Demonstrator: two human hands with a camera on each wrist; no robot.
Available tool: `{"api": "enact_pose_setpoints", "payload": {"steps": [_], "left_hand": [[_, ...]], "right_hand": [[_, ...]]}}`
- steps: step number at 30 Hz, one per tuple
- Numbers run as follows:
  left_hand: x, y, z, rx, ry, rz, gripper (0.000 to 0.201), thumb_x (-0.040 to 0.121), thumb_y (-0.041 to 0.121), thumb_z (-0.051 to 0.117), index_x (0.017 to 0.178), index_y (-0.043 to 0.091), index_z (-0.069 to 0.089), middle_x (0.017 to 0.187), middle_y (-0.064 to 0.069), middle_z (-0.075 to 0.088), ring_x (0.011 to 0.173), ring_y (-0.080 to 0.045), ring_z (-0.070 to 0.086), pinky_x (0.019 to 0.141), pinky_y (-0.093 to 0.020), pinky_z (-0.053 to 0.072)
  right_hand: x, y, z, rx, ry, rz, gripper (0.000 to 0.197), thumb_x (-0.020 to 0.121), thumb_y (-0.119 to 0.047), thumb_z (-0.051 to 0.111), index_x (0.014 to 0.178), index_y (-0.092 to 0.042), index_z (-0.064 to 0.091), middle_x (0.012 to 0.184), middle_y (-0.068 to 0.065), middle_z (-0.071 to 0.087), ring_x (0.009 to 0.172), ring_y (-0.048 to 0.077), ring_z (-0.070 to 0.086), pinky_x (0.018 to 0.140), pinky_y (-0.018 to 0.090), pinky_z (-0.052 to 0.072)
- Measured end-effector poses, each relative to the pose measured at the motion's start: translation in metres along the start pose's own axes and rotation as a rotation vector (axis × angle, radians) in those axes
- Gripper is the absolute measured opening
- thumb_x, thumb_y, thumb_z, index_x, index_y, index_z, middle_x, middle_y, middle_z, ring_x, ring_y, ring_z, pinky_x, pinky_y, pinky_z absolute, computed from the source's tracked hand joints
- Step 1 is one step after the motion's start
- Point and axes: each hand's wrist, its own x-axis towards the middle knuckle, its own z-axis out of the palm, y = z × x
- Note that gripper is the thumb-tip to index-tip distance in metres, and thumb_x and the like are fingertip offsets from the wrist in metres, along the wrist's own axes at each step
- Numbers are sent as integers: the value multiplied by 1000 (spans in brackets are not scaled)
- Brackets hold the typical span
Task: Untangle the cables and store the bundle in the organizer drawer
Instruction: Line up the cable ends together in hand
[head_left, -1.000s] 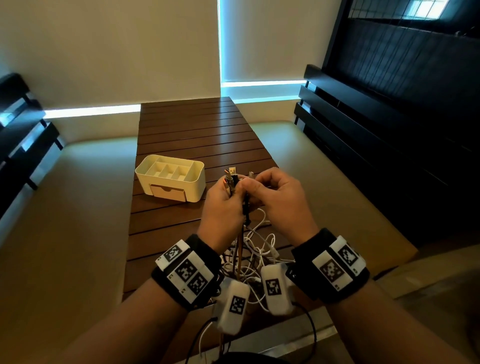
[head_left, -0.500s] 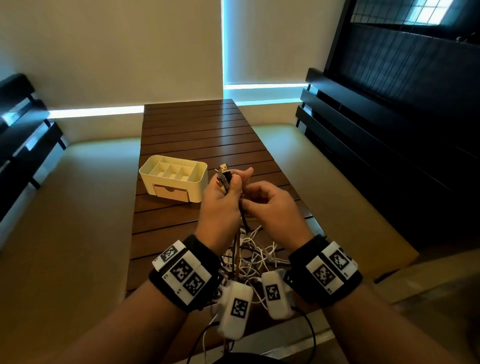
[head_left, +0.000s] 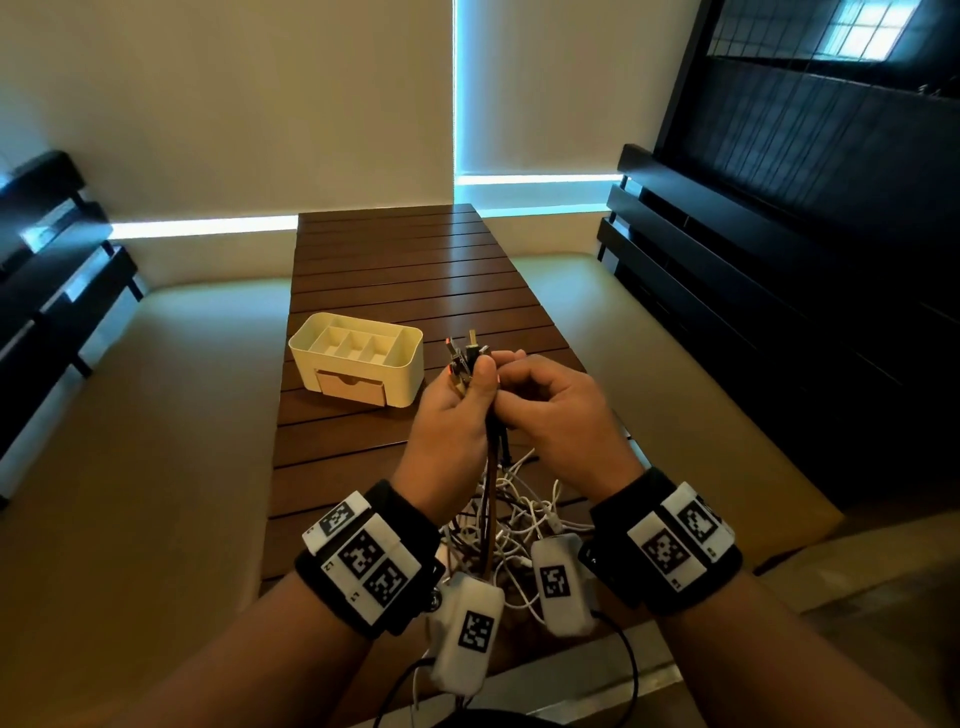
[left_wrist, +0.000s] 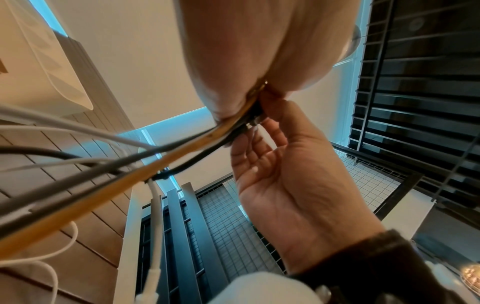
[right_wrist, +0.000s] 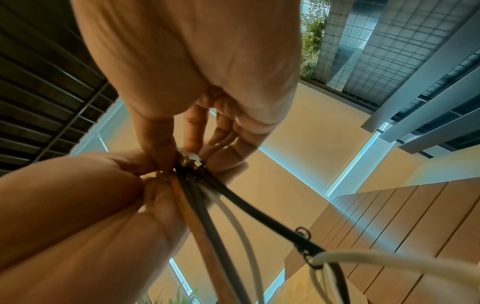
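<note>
My left hand (head_left: 457, 405) grips a bundle of cable ends (head_left: 467, 356), with several plugs sticking up above the fist. My right hand (head_left: 530, 400) is pressed against it from the right. Thumb and forefinger of the right hand (right_wrist: 197, 72) pinch a plug (right_wrist: 191, 159) in the bundle, beside the left hand (right_wrist: 91, 195). Black, grey, tan and white cables (left_wrist: 182, 152) run down from the left hand (left_wrist: 246, 61) to a loose tangle (head_left: 524, 512) on the table between my wrists. The cream organizer (head_left: 402, 364) stands to the left, its wooden drawer (head_left: 350, 388) closed.
The slatted wooden table (head_left: 395, 260) stretches away beyond the organizer. Cushioned benches (head_left: 156, 415) flank it on both sides, with dark slatted backrests (head_left: 727, 291). A twist tie (right_wrist: 303, 234) sits on one black cable.
The right hand has come back up against the bundle, just below the left thumb. More plugs now stand above the left fist.
</note>
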Motion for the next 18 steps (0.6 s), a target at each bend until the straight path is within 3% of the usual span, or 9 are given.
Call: {"api": "enact_pose_setpoints", "payload": {"steps": [4, 7, 11, 14, 18], "left_hand": [[-1, 0, -2, 13, -23, 36, 46, 94, 41, 52, 117, 4, 64, 124, -22, 66, 119, -35, 64, 101, -50, 49], [-1, 4, -2, 20, 31, 54, 39, 96, 37, 47, 108, 6, 66, 121, -19, 68, 115, -34, 66, 94, -48, 54], [0, 7, -5, 66, 68, 83, 33, 104, 27, 39, 102, 4, 62, 115, -18, 71, 107, -32, 70, 85, -48, 59], [-1, 6, -3, 175, 19, 107, 38, 101, 29, 43, 112, -3, 59, 113, -19, 71, 104, -31, 71, 86, -46, 59], [-1, 3, 3, 243, 26, 141, 42, 99, 30, 47, 120, -4, 58, 112, -20, 70, 102, -31, 71, 88, -48, 59]], "right_hand": [[0, -4, -1, -31, -27, -49, 16, 87, -3, 70, 96, -15, 76, 108, -8, 73, 99, 11, 70, 80, 27, 59], [-2, -9, -1, -111, -30, -92, 17, 85, -6, 74, 91, -23, 74, 94, -13, 74, 89, 9, 72, 76, 24, 59], [2, -11, -12, -52, 72, -35, 18, 81, -15, 80, 94, -21, 68, 90, 3, 75, 82, 19, 73, 73, 33, 61], [3, -17, -15, -11, 112, -6, 18, 82, -17, 78, 91, -16, 62, 91, 10, 73, 81, 23, 74, 68, 31, 60], [3, -20, -9, -7, 150, 12, 21, 80, -26, 79, 87, -12, 65, 85, 14, 71, 78, 28, 73, 72, 45, 63]]}}
